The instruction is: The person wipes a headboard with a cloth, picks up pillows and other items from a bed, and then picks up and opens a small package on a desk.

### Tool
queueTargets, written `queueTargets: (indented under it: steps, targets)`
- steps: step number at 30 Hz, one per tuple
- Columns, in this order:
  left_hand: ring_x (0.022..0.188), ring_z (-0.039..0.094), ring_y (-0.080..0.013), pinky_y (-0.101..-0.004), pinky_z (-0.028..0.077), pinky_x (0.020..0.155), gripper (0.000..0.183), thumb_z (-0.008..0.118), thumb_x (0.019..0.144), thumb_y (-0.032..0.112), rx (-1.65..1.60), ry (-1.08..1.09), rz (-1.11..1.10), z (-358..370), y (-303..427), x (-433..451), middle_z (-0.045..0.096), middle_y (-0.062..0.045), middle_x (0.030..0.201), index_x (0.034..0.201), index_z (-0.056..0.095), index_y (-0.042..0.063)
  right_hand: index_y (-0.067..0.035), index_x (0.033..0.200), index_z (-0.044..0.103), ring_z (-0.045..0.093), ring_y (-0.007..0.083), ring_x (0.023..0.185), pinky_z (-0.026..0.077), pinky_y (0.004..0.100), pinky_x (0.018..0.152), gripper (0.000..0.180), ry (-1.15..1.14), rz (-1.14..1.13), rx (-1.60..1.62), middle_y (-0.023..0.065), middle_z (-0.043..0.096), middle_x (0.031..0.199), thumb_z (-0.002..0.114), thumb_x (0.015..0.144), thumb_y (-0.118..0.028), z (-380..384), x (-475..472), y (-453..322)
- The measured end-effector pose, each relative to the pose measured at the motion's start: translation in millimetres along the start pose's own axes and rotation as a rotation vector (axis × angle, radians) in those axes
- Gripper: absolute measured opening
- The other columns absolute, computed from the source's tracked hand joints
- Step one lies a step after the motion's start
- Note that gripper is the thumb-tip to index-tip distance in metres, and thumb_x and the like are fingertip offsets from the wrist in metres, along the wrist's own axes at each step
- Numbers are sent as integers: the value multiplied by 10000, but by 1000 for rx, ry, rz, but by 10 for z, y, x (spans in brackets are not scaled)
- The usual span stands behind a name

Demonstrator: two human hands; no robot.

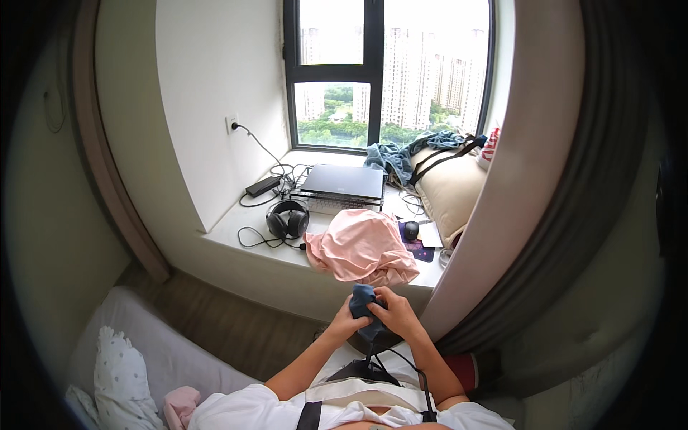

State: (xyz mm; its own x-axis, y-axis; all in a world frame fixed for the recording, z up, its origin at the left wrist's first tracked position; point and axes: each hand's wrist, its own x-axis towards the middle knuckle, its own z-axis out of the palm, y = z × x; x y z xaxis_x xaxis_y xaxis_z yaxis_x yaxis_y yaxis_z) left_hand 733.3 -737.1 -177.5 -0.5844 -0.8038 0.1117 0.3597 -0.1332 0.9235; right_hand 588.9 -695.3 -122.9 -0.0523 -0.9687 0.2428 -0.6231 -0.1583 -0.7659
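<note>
Between both hands, above my lap, is a small bundle of dark blue cloth [361, 294]; its exact kind cannot be told. My left hand [345, 321] grips its left side with the thumb across the front. On the other side my right hand [396, 312] pinches the upper right part between thumb and fingers. The cloth's lower end hangs down between my wrists. Just beyond, a crumpled pink cloth [365, 242] lies at the front edge of the white window sill [252, 255].
A closed laptop [344, 180] rests on a stand over a keyboard [338, 205]. Headphones [287, 220] and a power adapter [263, 186] lie left; a mouse [411, 230] and a beige cushion [449, 183] sit right. A black cable [414, 368] runs near my right forearm. A bed [161, 344] is at left.
</note>
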Motion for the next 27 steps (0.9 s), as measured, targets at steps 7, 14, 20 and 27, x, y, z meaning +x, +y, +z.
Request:
queueTargets:
  steps: [7,14,20,27]
  targets:
    - [953,486,-118,-252,413,818,559,639,693,54,149,-95,83,345,136,-114,493,-42,1035,1186,375,55,-38,1013,537,619,298,762,476,326,663,301,177,-20,71,182,607,804,628,754,-161,-263,-359,-186]
    - [912,496,-129,-265,420,796,564,655,683,105,173,-97,68,426,-11,7,508,-60,999,1180,396,38,-22,1024,547,542,70,688,463,226,620,278,168,21,150,65,601,786,624,777,-123,-297,-383,143]
    - [912,497,-139,-275,402,820,583,658,635,95,263,-41,41,321,-226,336,523,-56,995,1169,431,43,-12,1027,549,575,93,699,468,245,636,269,110,115,265,98,623,784,606,795,-136,-375,-182,425]
    - [956,494,-139,-276,379,867,610,640,628,56,60,31,-109,113,-493,993,515,-64,1042,1192,408,26,-18,931,581,483,51,543,388,175,486,252,176,222,563,42,610,754,431,913,-219,-517,616,994]
